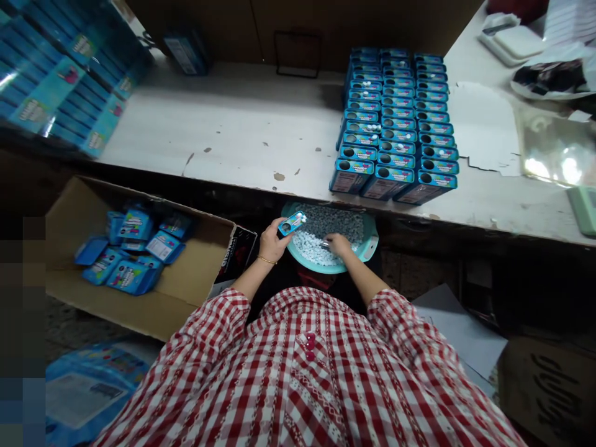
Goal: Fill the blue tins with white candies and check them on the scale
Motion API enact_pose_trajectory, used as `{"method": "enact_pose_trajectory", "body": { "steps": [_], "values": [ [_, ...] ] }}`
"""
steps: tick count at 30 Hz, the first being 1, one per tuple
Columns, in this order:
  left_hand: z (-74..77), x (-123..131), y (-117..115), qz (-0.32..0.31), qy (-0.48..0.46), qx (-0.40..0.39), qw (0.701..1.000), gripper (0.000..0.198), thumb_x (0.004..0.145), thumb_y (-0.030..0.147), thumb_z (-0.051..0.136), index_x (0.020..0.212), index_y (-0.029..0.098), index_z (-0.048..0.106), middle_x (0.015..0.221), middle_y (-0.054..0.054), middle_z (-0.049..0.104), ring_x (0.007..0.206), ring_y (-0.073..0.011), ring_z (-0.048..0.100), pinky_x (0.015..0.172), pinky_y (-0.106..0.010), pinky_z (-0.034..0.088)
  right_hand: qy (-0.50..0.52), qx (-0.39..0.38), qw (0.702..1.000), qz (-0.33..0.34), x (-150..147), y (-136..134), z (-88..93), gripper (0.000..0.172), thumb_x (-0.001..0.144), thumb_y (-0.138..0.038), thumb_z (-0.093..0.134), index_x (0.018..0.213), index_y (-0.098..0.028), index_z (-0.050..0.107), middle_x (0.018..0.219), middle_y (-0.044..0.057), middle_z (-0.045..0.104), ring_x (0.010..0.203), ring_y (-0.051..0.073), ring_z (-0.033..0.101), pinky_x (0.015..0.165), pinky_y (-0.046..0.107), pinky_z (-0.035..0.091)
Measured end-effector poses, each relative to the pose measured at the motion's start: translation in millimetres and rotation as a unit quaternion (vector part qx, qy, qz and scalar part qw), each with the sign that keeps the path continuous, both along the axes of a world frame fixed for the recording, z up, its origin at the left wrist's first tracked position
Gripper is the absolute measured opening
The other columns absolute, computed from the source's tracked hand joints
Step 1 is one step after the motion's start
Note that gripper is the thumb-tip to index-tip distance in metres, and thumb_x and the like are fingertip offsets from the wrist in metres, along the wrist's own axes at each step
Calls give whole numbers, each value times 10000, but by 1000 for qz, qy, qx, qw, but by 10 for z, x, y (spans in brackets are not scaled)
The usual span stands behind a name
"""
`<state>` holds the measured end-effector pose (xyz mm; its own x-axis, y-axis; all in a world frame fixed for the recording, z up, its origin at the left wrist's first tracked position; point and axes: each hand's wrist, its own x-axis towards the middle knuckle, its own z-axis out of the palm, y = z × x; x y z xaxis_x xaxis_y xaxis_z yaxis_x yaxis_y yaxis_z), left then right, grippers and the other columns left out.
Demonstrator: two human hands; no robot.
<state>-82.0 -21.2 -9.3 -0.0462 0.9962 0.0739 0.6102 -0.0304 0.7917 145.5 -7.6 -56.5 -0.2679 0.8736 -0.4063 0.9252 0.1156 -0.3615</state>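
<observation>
My left hand grips a small blue candy box, tilted over the left rim of a turquoise basin. The box's top has a round dark hole, and a few white pieces lie at its far end. Small white candies fill the basin, which rests at my lap below the table edge. My right hand is down at the candies, its fingers closed round a small shiny metal scoop, mostly hidden by the hand.
Rows of upright blue boxes stand on the white table, some with white candies on top. A cardboard carton at left holds several blue boxes. Wrapped blue packs are stacked at the table's far left. A plastic bag lies lower left.
</observation>
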Motion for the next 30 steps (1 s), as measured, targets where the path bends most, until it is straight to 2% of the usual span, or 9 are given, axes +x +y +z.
{"method": "enact_pose_trajectory", "body": {
  "steps": [3,7,9,11,14,18,23,28,30],
  "values": [
    [-16,-37,14,17,31,-1,999,375,718,265,641,1075,175,569,968,-56,670,848,-184,626,803,-300,474,6,-17,999,-35,281,-6,230,247,843,-169,501,979,-190,706,952,46,720,883,147,643,706,178,437],
    [14,75,30,-2,77,-17,997,356,711,218,642,1062,203,582,987,-50,671,888,-202,620,812,-303,469,44,-9,997,-65,486,-37,862,264,826,-178,513,996,-230,707,979,21,716,933,159,632,775,204,442],
    [42,179,32,-21,95,-30,995,363,705,183,635,1064,207,588,985,-52,672,915,-214,616,821,-308,468,29,27,998,-45,416,-53,1201,308,822,-160,489,1015,-268,702,1037,10,700,978,169,616,809,222,437],
    [70,280,31,-40,105,-43,993,379,702,154,622,1076,200,589,996,-60,671,936,-224,613,830,-312,469,-20,51,998,-11,272,-62,1464,348,815,-139,462,1026,-288,696,1069,9,685,991,180,608,796,235,439],
    [95,371,33,-61,116,-46,990,390,714,162,607,1103,179,581,1033,-80,663,970,-239,605,847,-325,468,-84,54,994,32,80,-63,1650,390,793,-106,438,1027,-290,690,1046,22,679,954,187,616,750,245,445],
    [94,355,46,-70,127,-35,989,410,719,172,599,1129,175,567,1061,-81,656,992,-244,596,869,-333,460,-80,53,995,27,80,-75,1622,419,818,-130,403,1079,-323,667,1076,6,670,977,192,608,750,260,449],
    [122,297,32,-67,139,-22,988,384,734,181,585,1117,171,568,1051,-85,660,984,-240,594,873,-336,463,-41,42,998,-29,341,-137,1479,394,822,-161,421,1065,-330,680,1094,-26,677,1014,178,596,791,236,433],
    [206,248,29,-136,172,39,975,452,681,83,572,1121,182,564,1178,-92,615,1109,-245,540,997,-382,392,-68,15,994,-82,548,-209,1183,389,820,-176,428,1082,-323,674,1087,0,683,1018,201,603,805,255,437],
    [228,172,45,-141,181,40,973,452,673,73,569,1108,193,572,1164,-90,620,1104,-247,544,993,-392,399,-103,5,990,-97,575,-230,1036,403,812,-161,423,1091,-315,670,1105,26,674,1009,220,609,792,276,446]
  ]
}}
